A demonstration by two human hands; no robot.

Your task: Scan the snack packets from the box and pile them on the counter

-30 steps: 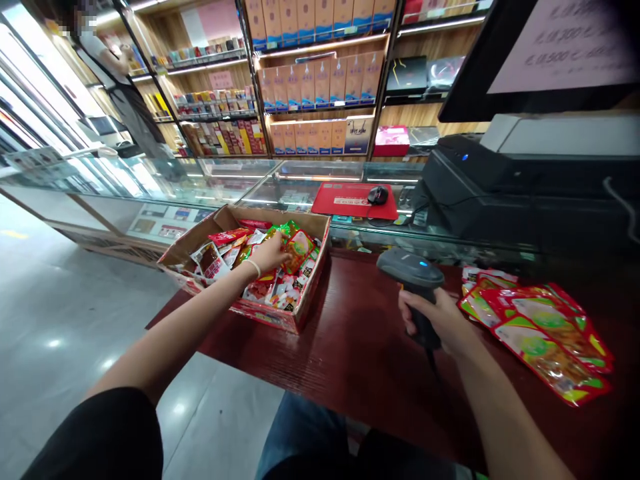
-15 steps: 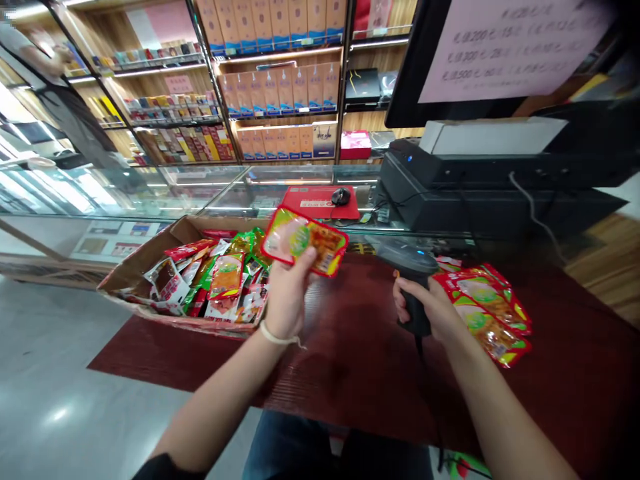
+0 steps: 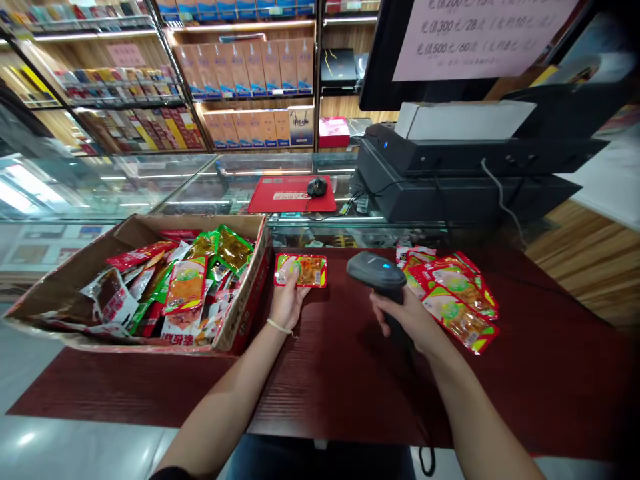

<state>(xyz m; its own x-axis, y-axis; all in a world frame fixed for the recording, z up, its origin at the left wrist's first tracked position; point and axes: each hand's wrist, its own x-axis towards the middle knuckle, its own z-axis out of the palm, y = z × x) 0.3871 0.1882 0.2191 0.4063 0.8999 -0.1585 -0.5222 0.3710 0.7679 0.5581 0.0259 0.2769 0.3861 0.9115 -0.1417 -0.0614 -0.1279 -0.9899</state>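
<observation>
Between thumb and fingers, my left hand (image 3: 287,303) holds a red-edged snack packet (image 3: 314,271) with a green logo, just right of the carton. My right hand (image 3: 403,317) is wrapped round the handle of a black barcode scanner (image 3: 375,272), whose head points left toward the packet. A blue light glows on top of the scanner. Beside my right hand, several similar snack packets (image 3: 460,317) lie overlapping on the dark red table (image 3: 340,373). To the left stands an open cardboard box (image 3: 245,310) filled with mixed snack packets (image 3: 185,285).
Behind the table is a glass counter (image 3: 195,190) with a red mouse pad (image 3: 265,193) and a black mouse (image 3: 317,187). Black machines (image 3: 470,193) and a monitor (image 3: 375,60) with a paper notice stand at the back right. The scanner's cable hangs over the front edge.
My left hand has lowered the packet, which now lies level instead of tilted. The scanner's head has turned toward it. My view has shifted to the right, and the person at far left is mostly out of sight.
</observation>
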